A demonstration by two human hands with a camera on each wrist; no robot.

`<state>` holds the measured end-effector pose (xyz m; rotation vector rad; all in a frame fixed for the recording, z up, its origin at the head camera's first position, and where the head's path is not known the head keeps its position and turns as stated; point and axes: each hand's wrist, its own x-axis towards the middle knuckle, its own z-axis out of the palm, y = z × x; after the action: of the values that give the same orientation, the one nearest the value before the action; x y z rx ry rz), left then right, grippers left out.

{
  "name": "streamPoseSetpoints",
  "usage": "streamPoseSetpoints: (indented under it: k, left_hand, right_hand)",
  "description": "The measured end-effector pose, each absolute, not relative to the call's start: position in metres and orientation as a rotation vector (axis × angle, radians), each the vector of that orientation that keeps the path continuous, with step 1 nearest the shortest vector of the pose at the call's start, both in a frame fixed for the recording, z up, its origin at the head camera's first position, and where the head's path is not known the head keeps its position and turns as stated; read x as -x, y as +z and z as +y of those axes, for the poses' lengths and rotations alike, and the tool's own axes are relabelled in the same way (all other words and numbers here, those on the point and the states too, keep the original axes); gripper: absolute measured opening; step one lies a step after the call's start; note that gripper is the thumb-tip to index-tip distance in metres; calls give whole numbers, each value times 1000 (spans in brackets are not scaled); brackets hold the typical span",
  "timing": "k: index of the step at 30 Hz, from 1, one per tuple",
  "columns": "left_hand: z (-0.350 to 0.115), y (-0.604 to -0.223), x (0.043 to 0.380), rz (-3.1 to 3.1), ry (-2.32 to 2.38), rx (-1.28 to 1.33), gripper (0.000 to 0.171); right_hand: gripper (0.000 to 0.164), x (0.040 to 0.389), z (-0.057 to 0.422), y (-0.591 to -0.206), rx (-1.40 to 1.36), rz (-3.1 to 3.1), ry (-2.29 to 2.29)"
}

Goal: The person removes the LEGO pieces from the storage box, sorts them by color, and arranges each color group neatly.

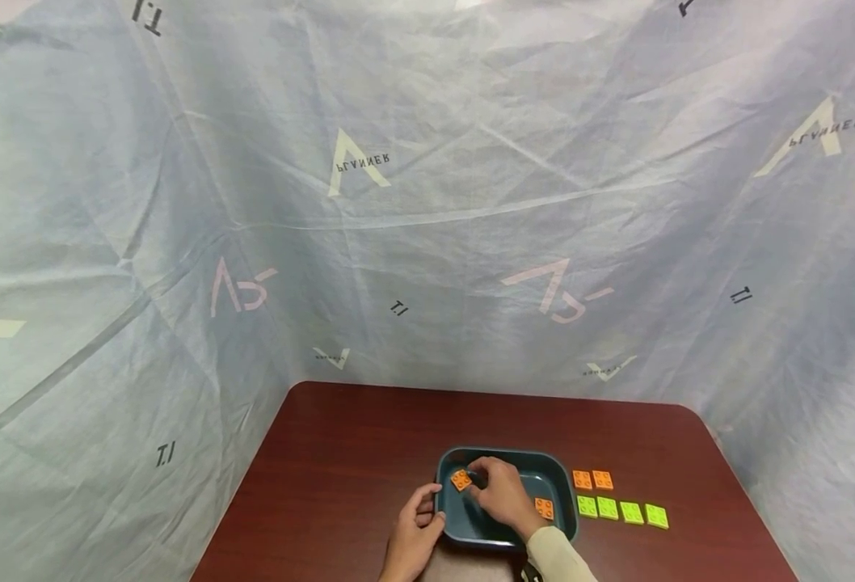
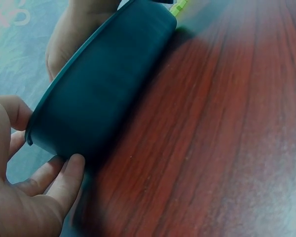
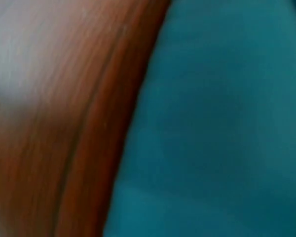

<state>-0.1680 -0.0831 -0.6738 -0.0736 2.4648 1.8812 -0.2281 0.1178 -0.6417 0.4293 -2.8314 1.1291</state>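
Note:
A dark teal tray [image 1: 500, 537] stands on the table, with an orange toy brick [image 1: 461, 479] near its far left corner and another orange brick [image 1: 544, 508] at its right side. My left hand [image 1: 414, 533] grips the tray's left edge; in the left wrist view its fingers [image 2: 69, 177] lie about the tray's corner and rim. Inside the tray, the bent fingers of my right hand [image 1: 503, 493] are beside the left orange brick. Whether they pinch it cannot be told. The right wrist view shows only the blurred tray wall [image 3: 212, 123] and table.
Right of the tray lie two orange bricks [image 1: 591, 480] and a row of several lime green bricks [image 1: 620, 511]. The brown wooden table [image 1: 355, 453] has rounded far corners. Pale printed sheeting [image 1: 427, 242] hangs behind it and at both sides.

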Motion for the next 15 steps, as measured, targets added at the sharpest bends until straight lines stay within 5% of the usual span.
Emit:
streamPoseSetpoints:
  k: [15]
  left_hand:
    - [-82, -675, 172, 2423, 1894, 122, 40]
  right_hand:
    - [33, 234, 93, -651, -460, -2803, 1033]
